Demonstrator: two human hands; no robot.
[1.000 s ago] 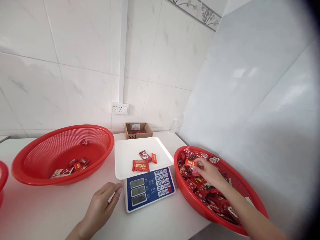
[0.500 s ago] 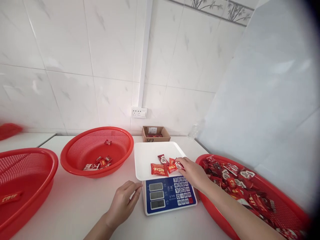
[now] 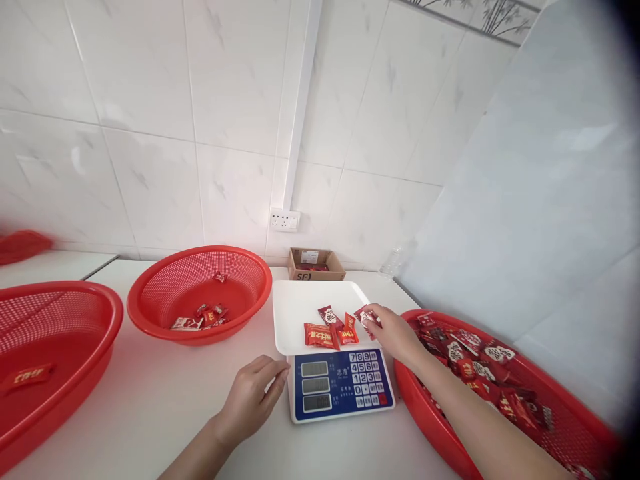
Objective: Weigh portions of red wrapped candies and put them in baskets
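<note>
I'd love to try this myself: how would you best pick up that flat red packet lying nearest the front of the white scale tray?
Probably by its long edges, pinched from straight above. The red packet lies flat on the scale tray; another packet crowds its right end, and the right hand hovers there.

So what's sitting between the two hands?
In the head view, the scale with its white tray lies between the left hand and right hand; three wrapped candies rest on it.
</note>
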